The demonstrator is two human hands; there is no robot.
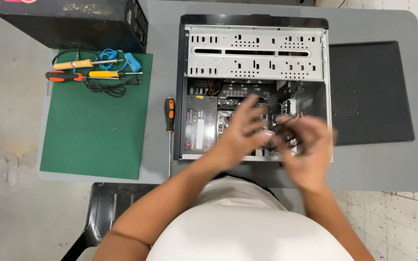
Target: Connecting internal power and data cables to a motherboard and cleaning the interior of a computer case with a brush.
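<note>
Far left on the counter [160,29]: a green mat [97,125] carrying a wooden-handled soldering iron [81,63], two small screwdrivers and a coiled blue lead at its far edge. Just right of the mat, bare on the counter, an orange-and-black screwdriver [170,116], long axis running toward and away from the body, handle away. Next, the open computer case [255,87] lying on its side, drive cage far, motherboard near. Over the near half of the case, left hand [240,133] with fingers spread and loosely curled, gripping nothing clearly; right hand [306,150] just beside it, blurred (grip not readable), close to dark cables [286,130] between both hands, slightly nearer the right. Far right, the removed black side panel [371,92] lying flat.
</note>
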